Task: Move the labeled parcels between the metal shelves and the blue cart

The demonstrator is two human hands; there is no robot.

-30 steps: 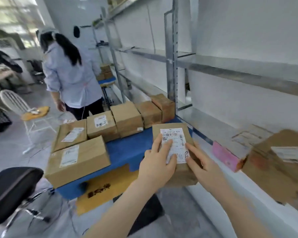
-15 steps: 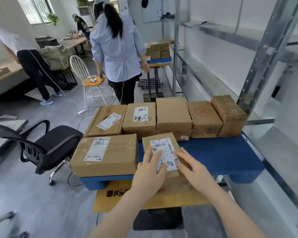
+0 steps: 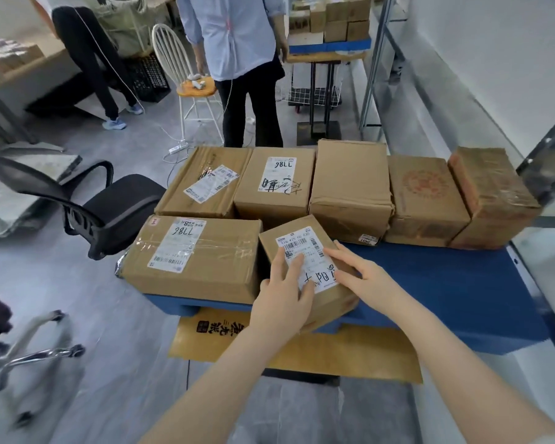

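A small brown parcel (image 3: pixel 305 243) with a white label sits at the front edge of the blue cart (image 3: pixel 455 283). My left hand (image 3: pixel 285 293) holds its near left side, fingers spread over the label. My right hand (image 3: pixel 356 270) lies with straight fingers on its right top. Left of it lies a larger labeled parcel (image 3: pixel 193 254) marked 7786. Behind stand several more boxes in a row (image 3: pixel 350 187). The metal shelves (image 3: pixel 532 168) run along the right wall.
A black office chair (image 3: pixel 109 203) stands left of the cart. A person in a light blue shirt (image 3: pixel 237 52) stands behind it, beside a white chair (image 3: pixel 189 75). A second cart with boxes (image 3: pixel 327 30) is further back. Another person (image 3: pixel 93 59) is at the far left.
My view swung left from the shelves to the cart. The small parcel came down from above the cart's right end to its front edge, next to the 7786 parcel, both hands staying on it.
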